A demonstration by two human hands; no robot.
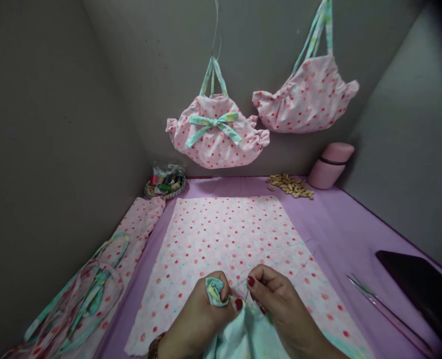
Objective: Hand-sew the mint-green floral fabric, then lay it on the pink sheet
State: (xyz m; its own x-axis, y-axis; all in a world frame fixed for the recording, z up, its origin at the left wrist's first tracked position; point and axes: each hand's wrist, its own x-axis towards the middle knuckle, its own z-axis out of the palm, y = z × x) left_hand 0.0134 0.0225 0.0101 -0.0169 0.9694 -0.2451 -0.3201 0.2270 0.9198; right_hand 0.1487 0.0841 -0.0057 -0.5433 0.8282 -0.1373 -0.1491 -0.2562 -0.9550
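My left hand (pixel 214 305) is closed on a bunched piece of mint-green patterned fabric (pixel 243 331), with a gathered fold (pixel 215 291) poking out above its fingers. Between the thumb and fingertips of my right hand (pixel 277 299), I pinch a thin sewing needle (pixel 247 296) that points down at the fabric beside my left thumb. A fine pale thread runs off to the right above my right hand. Both hands are over a pink cloth with red dots (pixel 221 229), spread flat on the purple table cover (pixel 329 224). The fabric's lower part runs out of view.
Two dotted pink bags (pixel 217 144) (pixel 311 99) hang ahead. Behind the cloth are a basket of thread spools (pixel 166 187), a pile of peanuts (pixel 290 185) and a pink flask (pixel 331 166). Fabric straps (pixel 94 294) lie left; a slim pink-handled metal tool (pixel 389 314) and black flat object (pixel 419 284) lie right.
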